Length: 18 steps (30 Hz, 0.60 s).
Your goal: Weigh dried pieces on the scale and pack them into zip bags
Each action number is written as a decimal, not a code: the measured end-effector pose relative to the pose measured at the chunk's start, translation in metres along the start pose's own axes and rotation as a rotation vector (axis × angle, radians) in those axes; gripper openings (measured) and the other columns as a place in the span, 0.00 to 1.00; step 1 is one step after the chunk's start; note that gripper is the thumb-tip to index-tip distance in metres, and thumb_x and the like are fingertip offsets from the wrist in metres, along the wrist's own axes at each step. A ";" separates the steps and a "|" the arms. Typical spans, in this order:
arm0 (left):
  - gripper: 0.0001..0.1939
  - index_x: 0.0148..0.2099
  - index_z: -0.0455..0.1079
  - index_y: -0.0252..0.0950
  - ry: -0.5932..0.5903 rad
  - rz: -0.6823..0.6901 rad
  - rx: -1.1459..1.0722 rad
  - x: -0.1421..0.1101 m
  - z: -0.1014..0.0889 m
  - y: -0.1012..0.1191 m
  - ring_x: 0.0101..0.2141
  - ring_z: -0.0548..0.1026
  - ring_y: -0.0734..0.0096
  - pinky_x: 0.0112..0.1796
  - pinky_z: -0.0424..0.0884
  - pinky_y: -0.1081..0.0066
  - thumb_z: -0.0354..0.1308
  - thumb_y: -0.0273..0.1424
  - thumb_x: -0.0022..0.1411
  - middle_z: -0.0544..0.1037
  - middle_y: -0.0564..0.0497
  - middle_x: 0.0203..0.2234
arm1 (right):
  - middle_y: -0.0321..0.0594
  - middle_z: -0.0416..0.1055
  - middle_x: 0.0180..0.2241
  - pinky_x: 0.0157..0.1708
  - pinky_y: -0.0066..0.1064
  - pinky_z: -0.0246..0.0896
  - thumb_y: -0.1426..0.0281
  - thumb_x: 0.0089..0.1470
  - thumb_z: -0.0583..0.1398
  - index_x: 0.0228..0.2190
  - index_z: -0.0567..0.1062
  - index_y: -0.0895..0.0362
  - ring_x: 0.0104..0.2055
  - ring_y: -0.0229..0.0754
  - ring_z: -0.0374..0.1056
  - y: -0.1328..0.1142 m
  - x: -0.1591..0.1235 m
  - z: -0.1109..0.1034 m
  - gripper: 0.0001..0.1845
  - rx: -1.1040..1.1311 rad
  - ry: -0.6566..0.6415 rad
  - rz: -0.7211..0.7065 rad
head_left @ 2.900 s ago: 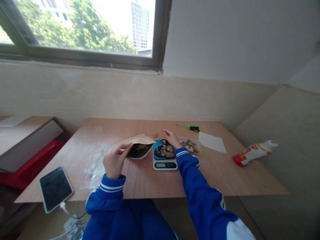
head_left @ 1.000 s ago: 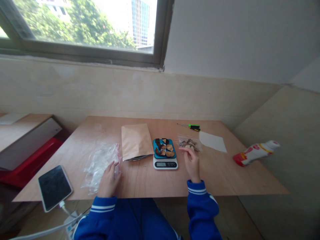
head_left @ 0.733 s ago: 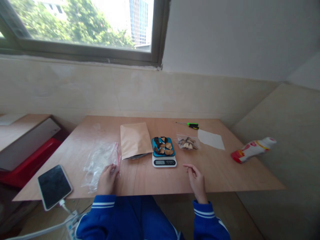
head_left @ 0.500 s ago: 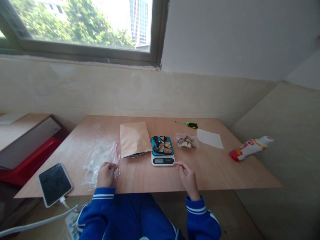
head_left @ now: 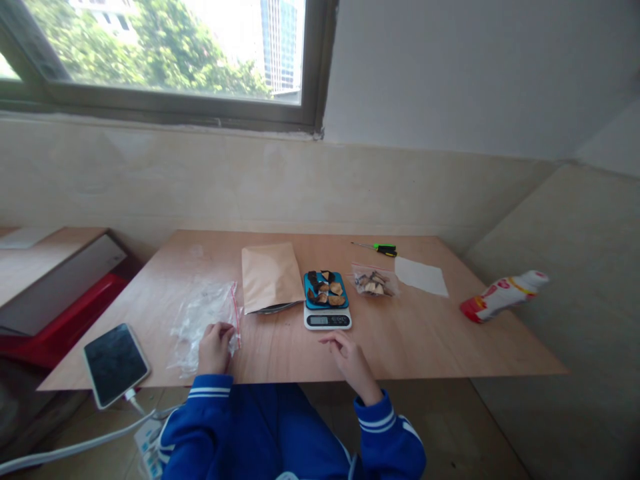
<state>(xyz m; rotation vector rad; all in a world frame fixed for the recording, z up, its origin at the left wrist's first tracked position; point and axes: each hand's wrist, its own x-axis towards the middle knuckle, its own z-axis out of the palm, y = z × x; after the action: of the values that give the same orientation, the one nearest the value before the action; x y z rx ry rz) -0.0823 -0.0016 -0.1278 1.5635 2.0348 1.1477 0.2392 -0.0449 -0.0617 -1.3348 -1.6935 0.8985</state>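
Observation:
My left hand point(head_left: 215, 348) rests at the table's front left, fingers curled together on the edge of a clear zip bag point(head_left: 200, 320) with a red seal strip. My right hand point(head_left: 349, 359) is just in front of a digital kitchen scale point(head_left: 327, 321), forefinger stretched out, holding nothing and apart from it. Several dark-skinned dried slices point(head_left: 325, 288) lie on the scale's blue platform. Its display is lit, but the digits are too small to read. Left of the scale lies a brown paper pouch point(head_left: 273, 273), its mouth slightly parted towards me.
Right of the scale lies a zip bag of dried pieces point(head_left: 374, 283). Behind are two screwdrivers point(head_left: 385, 249) and a white paper sheet point(head_left: 421, 276). A red-and-white bottle point(head_left: 503, 297) leans at the right. A phone point(head_left: 117, 365) with a charging cable overhangs the front left edge.
My right hand has moved left and slightly towards me, away from the scale's right front corner. My left hand stays on the bag. The view has shifted slightly.

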 end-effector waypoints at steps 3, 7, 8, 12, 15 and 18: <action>0.14 0.31 0.69 0.37 -0.014 0.011 0.004 -0.001 -0.001 0.001 0.29 0.73 0.62 0.36 0.70 0.61 0.50 0.42 0.53 0.70 0.49 0.27 | 0.41 0.74 0.35 0.38 0.30 0.62 0.76 0.56 0.50 0.33 0.76 0.57 0.40 0.41 0.69 -0.004 -0.001 0.011 0.15 0.011 -0.071 0.013; 0.19 0.37 0.70 0.37 -0.036 0.053 0.046 -0.003 -0.002 0.003 0.32 0.72 0.59 0.38 0.70 0.59 0.54 0.46 0.49 0.69 0.48 0.29 | 0.41 0.74 0.34 0.38 0.30 0.62 0.78 0.55 0.50 0.33 0.76 0.57 0.40 0.41 0.70 -0.009 -0.003 0.022 0.15 0.010 -0.143 0.005; 0.21 0.38 0.70 0.36 -0.040 0.058 0.053 -0.004 -0.002 0.002 0.33 0.72 0.58 0.38 0.71 0.58 0.55 0.47 0.48 0.69 0.48 0.29 | 0.41 0.74 0.34 0.38 0.30 0.62 0.78 0.55 0.50 0.33 0.77 0.57 0.40 0.41 0.70 -0.010 -0.003 0.024 0.15 0.010 -0.154 0.002; 0.21 0.36 0.70 0.36 -0.053 0.033 0.035 -0.004 0.000 -0.001 0.32 0.72 0.58 0.38 0.71 0.57 0.55 0.47 0.47 0.69 0.48 0.30 | 0.40 0.75 0.35 0.41 0.30 0.63 0.80 0.55 0.51 0.33 0.77 0.57 0.40 0.40 0.70 -0.014 -0.003 0.029 0.16 0.033 -0.190 -0.010; 0.19 0.33 0.70 0.36 -0.051 0.016 0.020 -0.004 0.001 -0.002 0.32 0.73 0.60 0.38 0.71 0.58 0.55 0.46 0.47 0.69 0.48 0.30 | 0.39 0.75 0.34 0.41 0.30 0.63 0.81 0.55 0.51 0.33 0.77 0.56 0.39 0.39 0.71 -0.017 -0.003 0.033 0.16 0.047 -0.212 -0.026; 0.17 0.31 0.70 0.37 -0.040 0.012 0.014 -0.005 0.001 0.000 0.31 0.72 0.61 0.37 0.71 0.60 0.55 0.46 0.47 0.69 0.49 0.29 | 0.39 0.75 0.34 0.41 0.31 0.64 0.81 0.55 0.52 0.33 0.77 0.56 0.39 0.40 0.71 -0.017 -0.003 0.036 0.16 0.051 -0.223 -0.039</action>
<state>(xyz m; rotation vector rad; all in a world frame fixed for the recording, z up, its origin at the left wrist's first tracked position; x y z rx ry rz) -0.0799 -0.0057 -0.1293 1.5943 2.0150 1.0998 0.1996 -0.0536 -0.0629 -1.1997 -1.8453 1.0933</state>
